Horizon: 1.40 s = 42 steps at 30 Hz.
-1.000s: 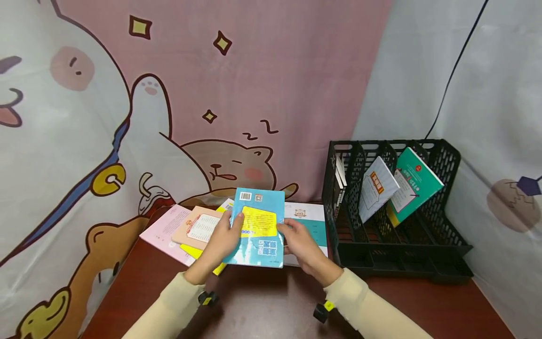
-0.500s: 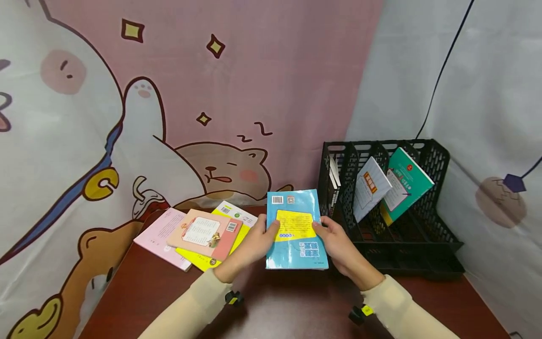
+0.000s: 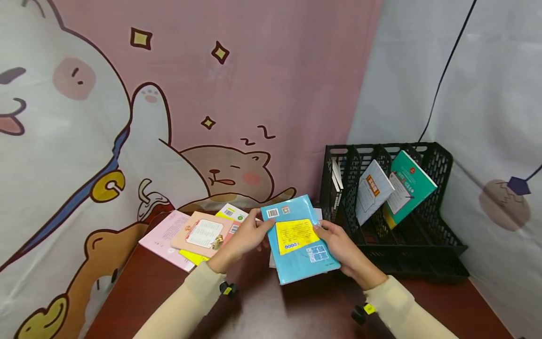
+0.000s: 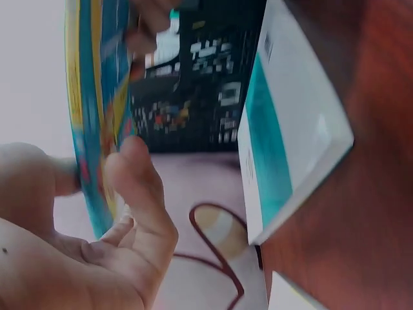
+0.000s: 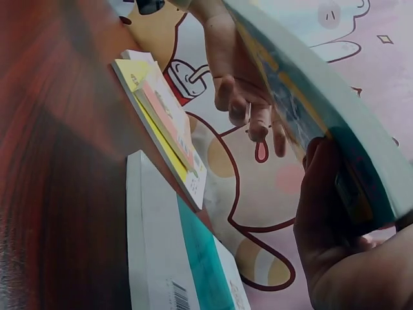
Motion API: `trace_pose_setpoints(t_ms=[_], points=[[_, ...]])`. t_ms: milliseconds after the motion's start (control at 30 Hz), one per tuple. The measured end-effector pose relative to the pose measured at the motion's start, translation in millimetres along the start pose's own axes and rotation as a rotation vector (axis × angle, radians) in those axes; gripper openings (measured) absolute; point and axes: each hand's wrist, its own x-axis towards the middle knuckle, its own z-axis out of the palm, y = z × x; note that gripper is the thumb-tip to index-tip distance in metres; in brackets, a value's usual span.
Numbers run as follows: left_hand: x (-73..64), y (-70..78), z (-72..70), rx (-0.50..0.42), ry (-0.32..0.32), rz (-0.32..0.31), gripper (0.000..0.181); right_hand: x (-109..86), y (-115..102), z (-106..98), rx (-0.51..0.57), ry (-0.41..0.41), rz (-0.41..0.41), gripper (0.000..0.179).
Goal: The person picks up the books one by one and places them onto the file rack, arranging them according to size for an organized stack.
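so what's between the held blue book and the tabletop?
The white-and-teal book, lying on the tabletop, with an open gap up to the blue book. Shows in the left wrist view.

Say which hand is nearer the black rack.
Right: the right hand grips the blue book on the side toward the black rack; the left hand is farther left, at the book's opposite edge.

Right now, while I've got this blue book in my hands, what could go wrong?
The blue book is tilted and held near its edges by your left hand and right hand, so it might slip, perhaps onto the white-and-teal book below. The pale book and green book leaning in the black rack could topple if bumped.
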Motion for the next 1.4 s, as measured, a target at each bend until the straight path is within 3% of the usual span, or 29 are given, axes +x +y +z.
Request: trace_pose_setpoints(t_ms=[100,267,400,567,733,900,1133,1300,1400], points=[[10.7,-3.8,-17.3,0.018,-0.026,-0.002,0.056,2.1,-1.7,2.6,-0.035,-0.039,0.009,0.051],[21.7,-7.5,-40.1,0.087,-0.207,0.003,0.043,5.9,-4.6,6.9,-0.082,-0.137,0.004,0.052],[21.6,-6.4,-43.0,0.126,-0.293,0.034,0.043,8.7,-7.9,6.1,-0.105,-0.218,0.0,0.056],[18.9,-8.7,-42.4,0.137,-0.311,0.067,0.044,11.0,-9.2,3.8,-0.135,-0.257,0.008,0.061],[17.0,-12.2,-41.9,0.098,-0.272,0.084,0.041,12.4,-7.2,-0.8,-0.156,-0.247,-0.007,0.058],[15.2,-14.8,-42.1,0.021,-0.19,0.094,0.04,11.2,-7.8,-5.4,-0.092,-0.162,-0.024,0.045],[7.1,-9.9,-39.3,-0.082,-0.02,0.066,0.042,6.2,-19.3,-0.4,0.055,0.018,-0.049,0.048],[1.7,-3.9,-30.5,-0.158,0.13,0.066,0.039,6.6,-24.8,3.3,0.2,0.069,-0.039,0.049],[-2.3,0.2,-20.7,-0.174,0.191,0.06,0.038,6.8,-24.8,7.7,0.227,0.068,-0.026,0.051]])
